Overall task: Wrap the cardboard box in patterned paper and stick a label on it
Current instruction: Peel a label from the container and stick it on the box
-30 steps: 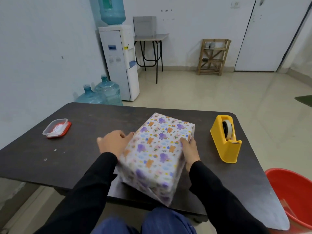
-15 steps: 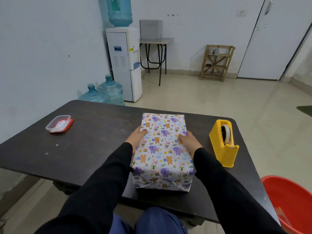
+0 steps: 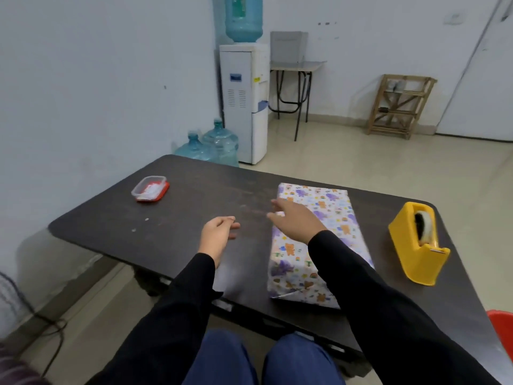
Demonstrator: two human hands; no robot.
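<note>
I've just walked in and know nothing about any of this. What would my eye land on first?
The box wrapped in bright animal-print paper stands out first, lying on the dark table. A yellow tape holder sits to its right, a small clear tub with a red lid far to its left. Both hands are open: the left hand over bare table, the right hand over the box's left edge.
</note>
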